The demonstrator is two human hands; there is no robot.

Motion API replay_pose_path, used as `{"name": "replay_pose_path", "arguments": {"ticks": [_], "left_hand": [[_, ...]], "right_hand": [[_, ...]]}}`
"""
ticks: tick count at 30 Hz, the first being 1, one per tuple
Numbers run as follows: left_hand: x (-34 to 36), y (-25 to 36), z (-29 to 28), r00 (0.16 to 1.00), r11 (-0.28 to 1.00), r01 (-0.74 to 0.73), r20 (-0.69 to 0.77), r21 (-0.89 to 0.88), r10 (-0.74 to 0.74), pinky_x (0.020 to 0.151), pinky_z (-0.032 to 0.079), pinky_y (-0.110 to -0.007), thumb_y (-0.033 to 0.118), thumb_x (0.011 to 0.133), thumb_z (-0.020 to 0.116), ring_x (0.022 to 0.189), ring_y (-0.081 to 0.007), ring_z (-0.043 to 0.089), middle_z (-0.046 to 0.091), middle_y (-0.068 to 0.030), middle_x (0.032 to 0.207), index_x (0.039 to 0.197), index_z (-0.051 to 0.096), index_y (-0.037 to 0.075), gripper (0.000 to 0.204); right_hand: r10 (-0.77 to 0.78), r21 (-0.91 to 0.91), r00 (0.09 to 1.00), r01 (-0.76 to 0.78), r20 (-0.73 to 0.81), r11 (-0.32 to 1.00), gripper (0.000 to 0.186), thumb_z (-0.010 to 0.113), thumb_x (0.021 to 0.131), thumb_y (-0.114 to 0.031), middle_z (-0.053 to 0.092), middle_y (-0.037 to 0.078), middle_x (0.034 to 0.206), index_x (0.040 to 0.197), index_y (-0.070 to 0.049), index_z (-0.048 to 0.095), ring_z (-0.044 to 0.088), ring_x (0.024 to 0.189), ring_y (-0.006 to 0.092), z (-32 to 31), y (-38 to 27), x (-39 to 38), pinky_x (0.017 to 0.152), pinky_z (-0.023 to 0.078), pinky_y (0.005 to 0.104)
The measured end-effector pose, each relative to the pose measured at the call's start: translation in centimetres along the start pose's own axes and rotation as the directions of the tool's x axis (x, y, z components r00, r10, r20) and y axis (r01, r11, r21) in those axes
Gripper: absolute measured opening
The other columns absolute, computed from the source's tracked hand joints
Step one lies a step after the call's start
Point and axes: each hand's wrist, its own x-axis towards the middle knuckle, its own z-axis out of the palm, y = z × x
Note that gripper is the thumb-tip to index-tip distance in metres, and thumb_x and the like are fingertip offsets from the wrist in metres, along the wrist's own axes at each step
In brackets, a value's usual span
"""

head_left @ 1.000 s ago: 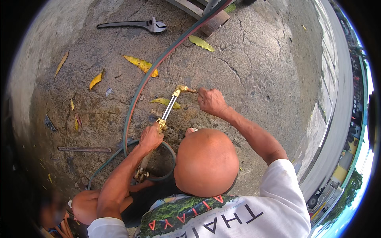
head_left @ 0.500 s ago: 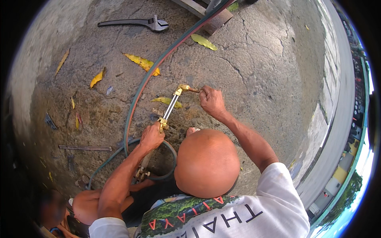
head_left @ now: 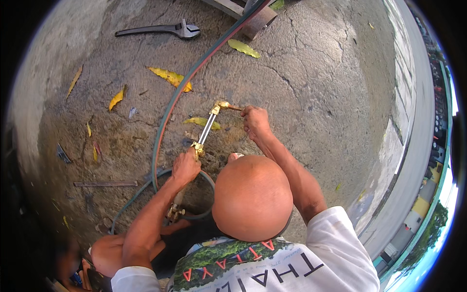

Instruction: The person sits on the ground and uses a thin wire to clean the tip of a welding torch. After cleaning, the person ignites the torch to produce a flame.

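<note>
A brass cutting torch [head_left: 206, 129] lies angled over the cracked concrete floor [head_left: 316, 87], its bent head pointing away from the person. The left hand [head_left: 186, 167] has its grip wrapped tight round the torch's handle at the near end, just behind the valve block. The right hand [head_left: 255, 120] sits just beside the torch's head, its grip pinched narrow on the small tip there. From the torch's near end, twin red and green hoses [head_left: 194, 73] loop under the left forearm and run away past the torch towards the top edge. A yellow leaf [head_left: 202, 122] lies under the torch's tube. Well beyond the torch, an adjustable wrench [head_left: 160, 31] rests on the floor.
</note>
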Motion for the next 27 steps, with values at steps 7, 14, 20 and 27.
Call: {"name": "replay_pose_path", "arguments": {"ticks": [7, 14, 20, 27], "left_hand": [[0.2, -0.9, -0.1, 0.998, 0.999, -0.025, 0.058, -0.046, 0.027, 0.080, 0.056, -0.057, 0.013, 0.085, 0.069, 0.090, -0.0516, 0.069, 0.069, -0.0362, 0.093, 0.114, 0.060, -0.009, 0.038], [0.3, -0.4, -0.4, 0.995, 0.998, -0.029, 0.089, -0.053, 0.034, 0.078, 0.056, -0.056, 0.014, 0.086, 0.070, 0.088, -0.0497, 0.070, 0.069, -0.0349, 0.091, 0.115, 0.059, -0.011, 0.040], [0.2, -0.2, 0.0, 0.998, 0.999, -0.039, 0.042, 0.026, 0.038, 0.077, 0.057, -0.056, 0.012, 0.085, 0.069, 0.084, -0.0491, 0.071, 0.070, -0.0335, 0.089, 0.116, 0.058, -0.011, 0.040], [-0.2, 0.3, 0.0, 1.000, 0.996, -0.022, 0.013, 0.084, 0.021, 0.079, 0.057, -0.057, 0.011, 0.086, 0.065, 0.085, -0.0506, 0.070, 0.070, -0.0339, 0.090, 0.114, 0.059, -0.010, 0.036]], "right_hand": [[-0.708, -0.741, 0.609, 0.646, 0.356, 0.183, 0.013, 0.060, 0.088, -0.013, 0.064, 0.023, 0.068, 0.084, -0.001, 0.055, 0.067, 0.062, 0.0409, -0.5, -0.2, -1.6, 0.055, 0.051, 0.0527], [-0.430, -0.548, 0.404, 0.783, 0.808, -0.294, 0.014, 0.061, 0.088, -0.012, 0.064, 0.020, 0.067, 0.091, -0.002, 0.051, 0.067, 0.066, 0.0419, -4.0, -3.3, 0.4, 0.056, 0.052, 0.0530], [-0.674, -0.704, 0.680, 0.628, 0.289, 0.332, 0.013, 0.055, 0.089, -0.010, 0.056, 0.015, 0.057, 0.082, 0.001, 0.057, 0.062, 0.054, 0.0352, -1.3, 0.5, -0.2, 0.048, 0.047, 0.0454], [0.086, -0.087, 0.987, -0.075, 0.133, 0.993, 0.018, 0.053, 0.091, -0.012, 0.051, 0.010, 0.053, 0.081, -0.001, 0.062, 0.051, 0.041, 0.0236, -1.8, -0.7, 1.3, 0.040, 0.037, 0.0392]]}}
